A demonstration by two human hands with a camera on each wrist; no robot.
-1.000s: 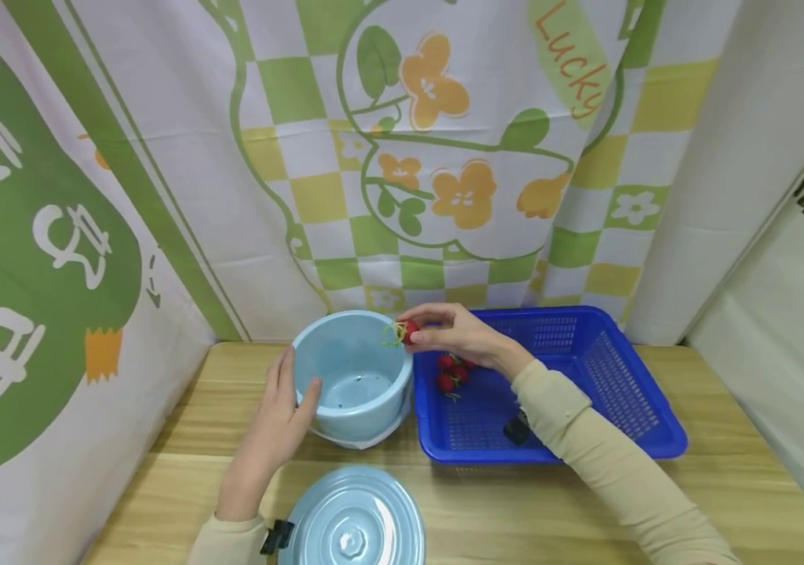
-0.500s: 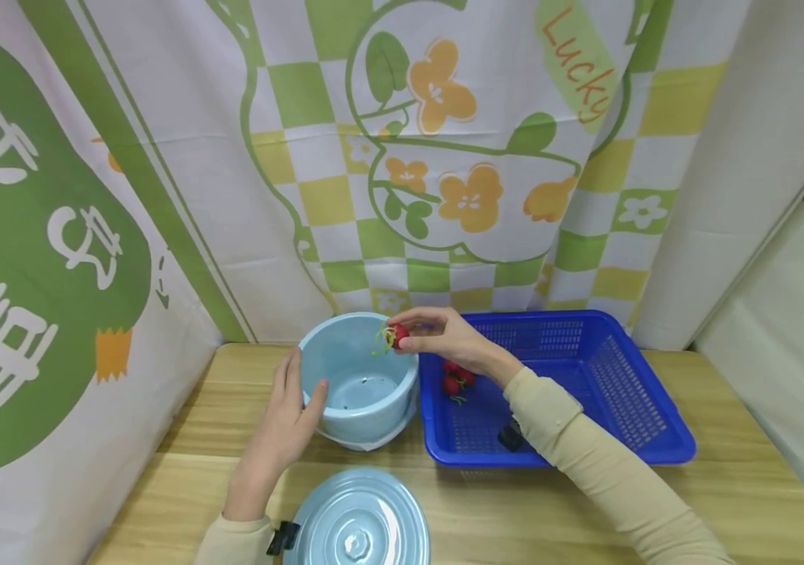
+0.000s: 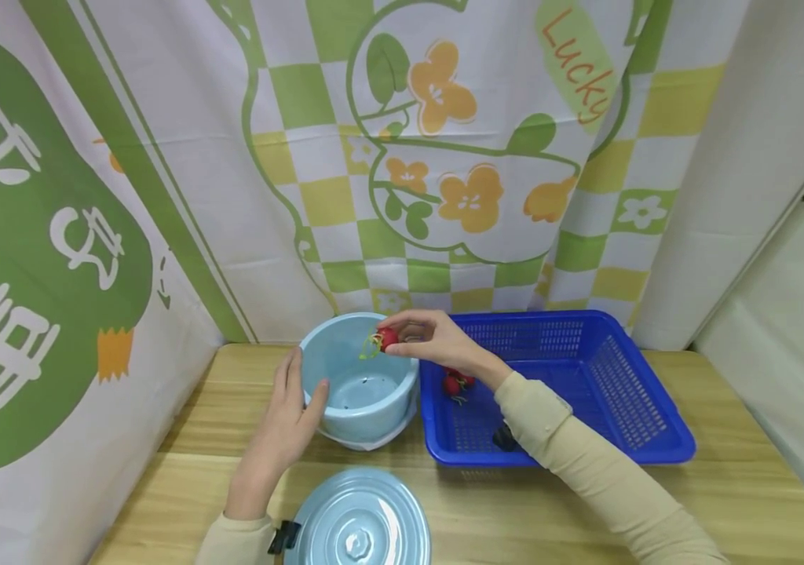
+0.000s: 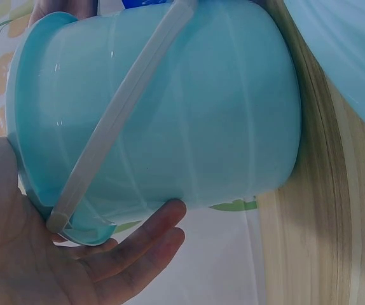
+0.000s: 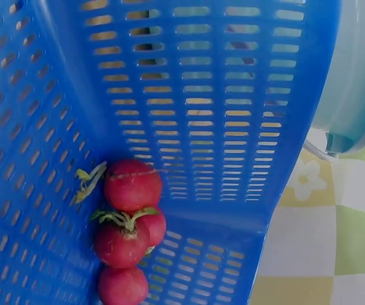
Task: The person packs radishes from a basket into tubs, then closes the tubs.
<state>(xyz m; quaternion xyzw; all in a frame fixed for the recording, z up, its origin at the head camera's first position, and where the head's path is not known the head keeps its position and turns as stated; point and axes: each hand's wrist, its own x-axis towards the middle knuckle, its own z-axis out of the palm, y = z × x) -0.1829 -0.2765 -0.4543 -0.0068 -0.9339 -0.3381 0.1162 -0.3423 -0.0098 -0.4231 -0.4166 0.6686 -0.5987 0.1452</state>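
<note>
My right hand (image 3: 440,345) pinches a red radish (image 3: 388,338) between thumb and fingers, its green stems pointing left over the opening of a light blue bucket (image 3: 370,428). Around the bucket's left rim my left hand (image 3: 285,428) holds on; the left wrist view has the thumb over the rim and the fingers along the outer wall. A pale handle (image 4: 109,130) slants across the bucket's side. In the right wrist view, several more radishes (image 5: 133,185) lie in a corner of the blue basket (image 5: 227,219). The held radish is out of sight there.
Right of the bucket stands the blue perforated basket, close against it. The bucket's round light blue lid (image 3: 357,514) lies in front on the wooden table (image 3: 501,510). A patterned curtain (image 3: 458,259) hangs directly behind, and cloth walls flank both sides.
My right hand has carried the radish left, from the bucket's right rim to over its opening. My left hand stays at the rim. The head view has shifted slightly.
</note>
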